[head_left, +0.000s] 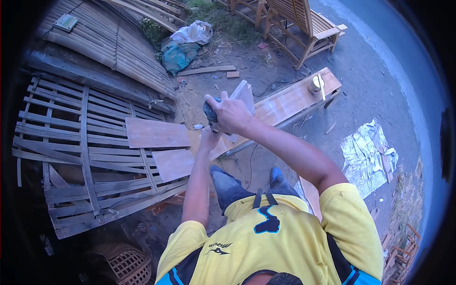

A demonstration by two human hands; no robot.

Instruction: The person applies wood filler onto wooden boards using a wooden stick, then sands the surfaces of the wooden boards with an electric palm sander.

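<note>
Right hand [232, 116] closed over a dark tool [209, 112], fingers wrapped across its top. Left hand [209, 138] curled just below and close in; whether it grips the tool's lower end or the edge of the pale board [244, 95] behind, cannot tell. Tool sits in front of the person, over the near end of the long bench [282, 104]; board stands tilted just beyond the right hand, mostly hidden by it. Handling, by judgement: tool looks compact and hard-shelled, likely dense for its size, best held round the body with the palm over the top and a second hand low to steady it. Board looks thin, stiff and light; flat faces probably smooth, perhaps slippery if dusty, so better pinched by the edges, clear of the tool's underside. Corners would chip before the middle gave. A thin cord [251, 164] hangs below the bench; its far end not made out. Two flat panels [156, 133] lie left on the slatted rack [85, 142]; tin [314, 86] with a stick [321, 88] across it at the bench's far end.
</note>
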